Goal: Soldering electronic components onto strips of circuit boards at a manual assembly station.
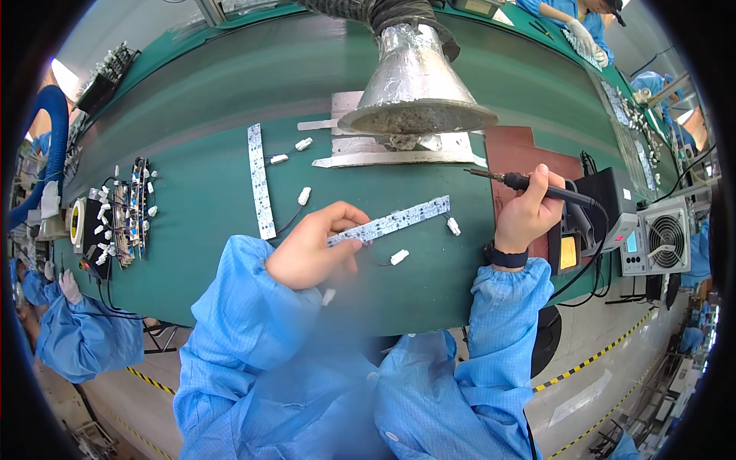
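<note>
Between the fingers and thumb of my left hand (pixel 318 244) is one end of a narrow white circuit board strip (pixel 406 218), its far end angled up to the right. White connectors (pixel 399 257) on short thin wires hang from this strip. My right hand (pixel 529 211) is closed around a soldering iron (pixel 517 182) whose bare tip points left, above the mat and apart from the strip. A second circuit board strip (pixel 261 182) lies on the green mat (pixel 207 222), left of my left hand, with white connectors (pixel 304 196) wired to it.
A metal fume hood (pixel 418 80) hangs over a pale fixture (pixel 399 153) at the back. Right stand the soldering station (pixel 613 199), a yellow sponge (pixel 568 251) and a fan unit (pixel 665 238). Racked boards (pixel 138 207) stand left. Co-workers in blue sit at both sides.
</note>
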`<action>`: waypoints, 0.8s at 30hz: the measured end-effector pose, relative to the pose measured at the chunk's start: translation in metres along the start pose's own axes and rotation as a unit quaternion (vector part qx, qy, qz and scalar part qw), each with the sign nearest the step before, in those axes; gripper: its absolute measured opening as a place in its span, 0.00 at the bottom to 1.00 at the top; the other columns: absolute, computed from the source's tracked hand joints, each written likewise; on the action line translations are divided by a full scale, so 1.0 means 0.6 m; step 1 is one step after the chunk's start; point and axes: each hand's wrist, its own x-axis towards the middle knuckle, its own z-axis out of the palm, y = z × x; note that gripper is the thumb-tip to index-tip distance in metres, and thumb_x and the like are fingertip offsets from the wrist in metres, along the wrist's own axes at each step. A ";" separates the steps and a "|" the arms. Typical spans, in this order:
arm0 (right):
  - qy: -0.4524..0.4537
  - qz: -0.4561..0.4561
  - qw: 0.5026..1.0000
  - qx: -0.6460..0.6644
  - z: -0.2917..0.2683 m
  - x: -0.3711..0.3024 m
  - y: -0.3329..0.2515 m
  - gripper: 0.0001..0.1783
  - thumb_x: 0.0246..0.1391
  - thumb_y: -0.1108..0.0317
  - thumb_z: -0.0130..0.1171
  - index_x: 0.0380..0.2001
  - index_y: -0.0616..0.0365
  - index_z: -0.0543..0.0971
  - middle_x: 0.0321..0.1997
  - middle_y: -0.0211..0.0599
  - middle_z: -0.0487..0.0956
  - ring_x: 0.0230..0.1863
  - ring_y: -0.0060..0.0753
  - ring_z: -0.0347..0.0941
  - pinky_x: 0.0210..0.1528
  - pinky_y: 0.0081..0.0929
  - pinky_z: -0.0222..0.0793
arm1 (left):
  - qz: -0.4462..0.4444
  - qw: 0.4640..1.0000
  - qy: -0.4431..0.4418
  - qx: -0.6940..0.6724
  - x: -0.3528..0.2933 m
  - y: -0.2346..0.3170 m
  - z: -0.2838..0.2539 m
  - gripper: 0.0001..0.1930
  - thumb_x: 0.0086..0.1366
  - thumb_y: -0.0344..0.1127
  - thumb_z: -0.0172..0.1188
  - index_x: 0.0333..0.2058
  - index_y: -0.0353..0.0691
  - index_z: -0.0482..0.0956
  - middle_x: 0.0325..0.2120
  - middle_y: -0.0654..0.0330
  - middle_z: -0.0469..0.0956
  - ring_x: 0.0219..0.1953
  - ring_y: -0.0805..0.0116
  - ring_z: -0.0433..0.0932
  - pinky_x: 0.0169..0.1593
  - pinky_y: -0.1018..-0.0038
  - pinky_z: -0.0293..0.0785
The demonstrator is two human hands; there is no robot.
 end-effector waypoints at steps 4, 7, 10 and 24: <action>0.010 -0.022 1.000 -0.009 -0.006 0.005 0.005 0.11 0.62 0.67 0.54 0.26 0.60 0.72 0.24 0.26 0.69 0.25 0.16 0.64 0.28 0.15 0.66 | -0.029 1.000 -0.010 -0.006 0.004 0.011 -0.002 0.15 0.65 0.22 0.51 0.51 0.30 0.69 0.40 0.54 0.78 0.29 0.76 0.77 0.27 0.81 0.73; 0.015 -0.016 1.000 0.004 -0.008 0.006 0.004 0.11 0.62 0.67 0.54 0.27 0.61 0.73 0.24 0.26 0.70 0.25 0.16 0.65 0.28 0.16 0.67 | 0.009 0.998 -0.025 0.050 0.003 0.005 -0.010 0.18 0.64 0.24 0.54 0.53 0.31 0.69 0.40 0.54 0.78 0.33 0.72 0.78 0.33 0.77 0.75; 0.003 0.014 1.000 0.021 -0.010 0.003 0.005 0.10 0.63 0.67 0.54 0.28 0.60 0.73 0.25 0.26 0.71 0.26 0.17 0.68 0.29 0.17 0.68 | 0.086 0.968 -0.045 0.232 0.001 0.027 -0.019 0.21 0.62 0.29 0.59 0.54 0.33 0.70 0.40 0.53 0.78 0.38 0.65 0.78 0.41 0.71 0.75; -0.004 0.020 1.000 0.007 -0.012 0.007 0.004 0.10 0.63 0.67 0.54 0.29 0.60 0.73 0.24 0.25 0.72 0.26 0.15 0.66 0.29 0.16 0.64 | 0.069 0.941 -0.033 0.331 0.099 0.057 0.040 0.22 0.54 0.31 0.65 0.48 0.34 0.74 0.34 0.58 0.75 0.38 0.68 0.76 0.43 0.72 0.72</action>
